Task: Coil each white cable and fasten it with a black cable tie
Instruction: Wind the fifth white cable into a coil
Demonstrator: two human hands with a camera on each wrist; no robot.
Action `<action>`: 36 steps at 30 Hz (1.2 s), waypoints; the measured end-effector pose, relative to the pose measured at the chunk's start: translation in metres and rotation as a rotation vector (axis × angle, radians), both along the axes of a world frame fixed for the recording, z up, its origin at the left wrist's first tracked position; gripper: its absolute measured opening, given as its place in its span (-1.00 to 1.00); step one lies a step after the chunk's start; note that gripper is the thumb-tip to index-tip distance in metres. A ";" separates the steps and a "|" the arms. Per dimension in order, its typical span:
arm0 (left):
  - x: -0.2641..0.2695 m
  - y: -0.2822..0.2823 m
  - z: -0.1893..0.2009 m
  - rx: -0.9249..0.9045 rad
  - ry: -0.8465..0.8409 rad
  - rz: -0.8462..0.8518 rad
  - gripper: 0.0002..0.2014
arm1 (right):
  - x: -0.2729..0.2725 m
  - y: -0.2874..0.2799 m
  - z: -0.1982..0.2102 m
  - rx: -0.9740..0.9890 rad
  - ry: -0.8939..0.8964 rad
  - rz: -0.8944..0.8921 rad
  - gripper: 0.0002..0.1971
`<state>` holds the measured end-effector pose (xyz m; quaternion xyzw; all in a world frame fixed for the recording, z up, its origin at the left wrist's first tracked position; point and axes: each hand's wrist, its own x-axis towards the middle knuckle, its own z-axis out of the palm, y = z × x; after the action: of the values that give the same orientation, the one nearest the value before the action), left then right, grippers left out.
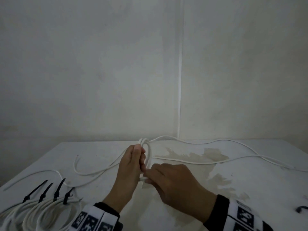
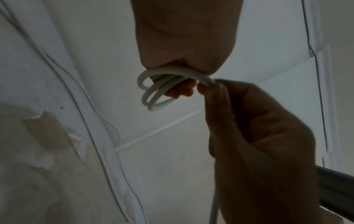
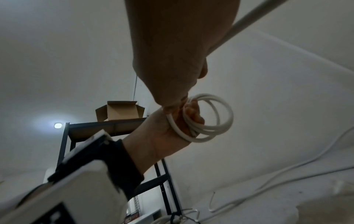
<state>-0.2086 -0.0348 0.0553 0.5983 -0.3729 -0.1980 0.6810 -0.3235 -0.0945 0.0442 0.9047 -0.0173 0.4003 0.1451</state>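
On the stained white table [image 1: 191, 189], tied coils [image 1: 41, 215] lie left while both hands' grips clasp the white cable [image 1: 147, 152].

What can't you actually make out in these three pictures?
- Head view: the tied bundles are cut off by the bottom edge; their number is unclear.
- Head view: a dark object at the right edge is cut off and blurred.
- All views: the coil in the left hand is partly hidden by fingers; the loop count is uncertain.
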 end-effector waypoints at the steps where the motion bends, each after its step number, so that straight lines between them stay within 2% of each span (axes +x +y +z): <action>1: 0.000 0.001 0.001 0.015 -0.032 -0.013 -0.68 | -0.002 -0.003 0.001 0.019 -0.015 0.014 -0.80; 4: -0.003 0.005 0.001 0.059 -0.158 -0.061 -0.68 | -0.006 -0.010 0.007 0.085 -0.054 0.060 -0.62; 7: -0.010 0.009 -0.001 0.132 -0.182 -0.135 -0.64 | -0.008 -0.015 0.017 0.220 -0.074 0.035 -0.73; 9: -0.015 0.011 0.001 0.196 -0.071 -0.225 -0.63 | -0.009 -0.023 0.023 0.366 -0.065 0.016 -0.81; 11: -0.017 0.012 0.005 0.222 0.096 -0.305 -0.61 | -0.013 -0.035 0.028 0.564 -0.033 0.033 -0.79; 15: -0.013 0.015 0.011 0.158 0.333 -0.427 -0.60 | -0.016 -0.048 0.033 0.919 0.031 0.055 -0.82; 20: -0.008 0.016 0.012 0.105 0.496 -0.497 -0.69 | -0.017 -0.038 0.036 1.194 0.195 0.128 -0.61; 24: -0.005 0.017 0.014 0.059 0.574 -0.506 -0.72 | -0.020 -0.031 0.037 1.476 0.193 0.272 -0.62; 26: -0.003 0.016 0.015 0.060 0.570 -0.499 -0.70 | -0.021 -0.031 0.035 1.478 0.197 0.316 -0.73; 29: -0.003 0.014 0.012 0.093 0.524 -0.483 -0.62 | -0.025 -0.035 0.037 1.410 0.276 0.279 -0.87; 36: -0.008 0.015 0.013 0.191 0.386 -0.482 -0.58 | -0.033 -0.042 0.041 1.259 0.373 0.203 -0.84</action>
<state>-0.2165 -0.0198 0.0682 0.5054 -0.3477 -0.4976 0.6132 -0.3563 -0.1362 0.0852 0.8679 -0.1371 0.1622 -0.4491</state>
